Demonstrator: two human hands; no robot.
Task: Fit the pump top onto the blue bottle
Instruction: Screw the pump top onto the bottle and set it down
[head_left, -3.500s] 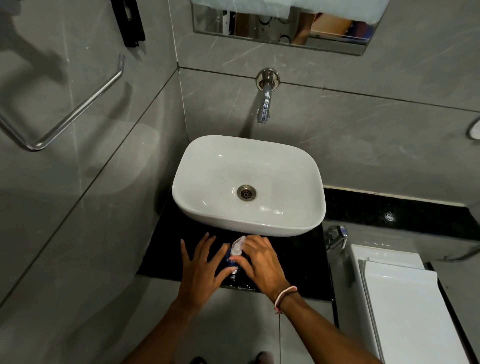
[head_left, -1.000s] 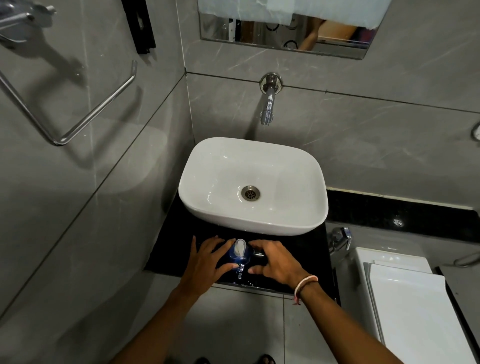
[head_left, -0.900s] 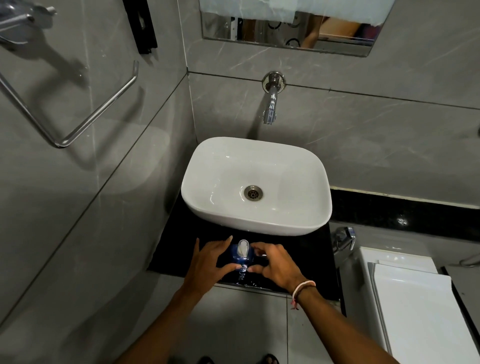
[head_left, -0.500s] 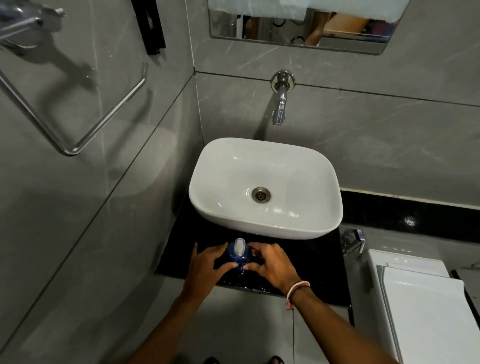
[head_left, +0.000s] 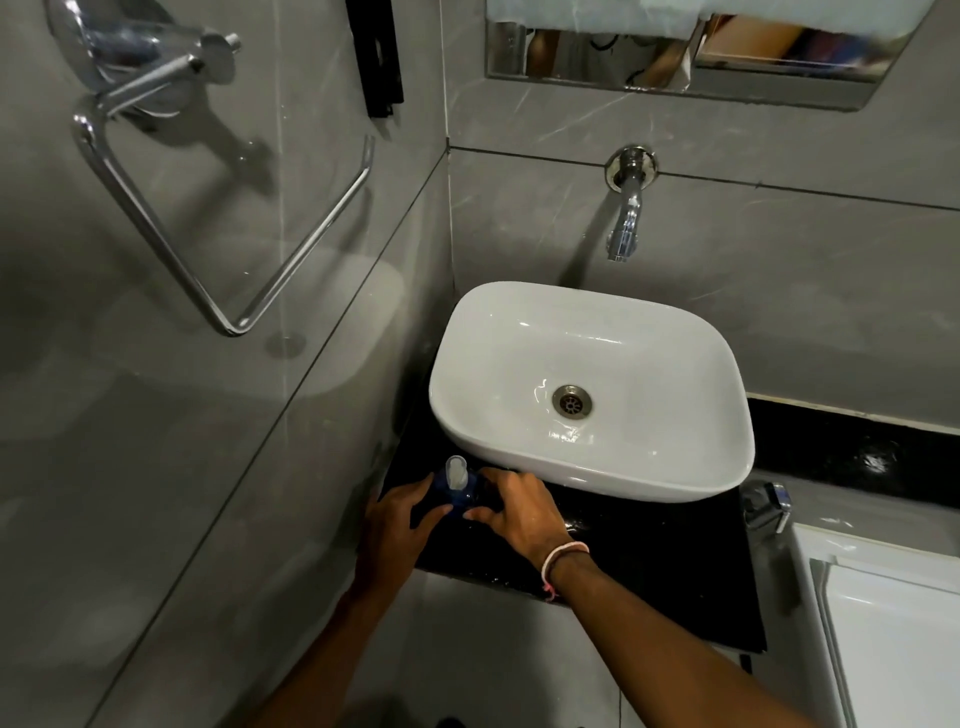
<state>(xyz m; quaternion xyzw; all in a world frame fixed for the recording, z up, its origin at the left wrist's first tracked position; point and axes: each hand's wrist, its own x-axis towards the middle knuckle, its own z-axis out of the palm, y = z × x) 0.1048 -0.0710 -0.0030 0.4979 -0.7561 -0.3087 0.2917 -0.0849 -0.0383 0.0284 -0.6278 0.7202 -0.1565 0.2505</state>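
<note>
A small blue bottle (head_left: 460, 494) stands on the black counter (head_left: 649, 551), just in front of the white basin's left front corner. A pale translucent pump top (head_left: 456, 471) sits on the bottle's neck, nozzle pointing away from me. My left hand (head_left: 397, 525) cups the bottle from the left, thumb against its side. From the right, my right hand (head_left: 511, 512) touches the bottle with its fingertips. The lower part of the bottle is hidden between my hands.
The white basin (head_left: 597, 322) fills most of the counter, under a chrome wall tap (head_left: 626, 218). A chrome towel ring (head_left: 218, 228) hangs on the left wall. A white toilet tank (head_left: 883, 623) and a chrome valve (head_left: 769, 506) sit at the right.
Both hands have stayed on the bottle, now shifted toward the counter's left corner. My view has swung left and the scene has slid right. Earlier the right hand covered the pump top.
</note>
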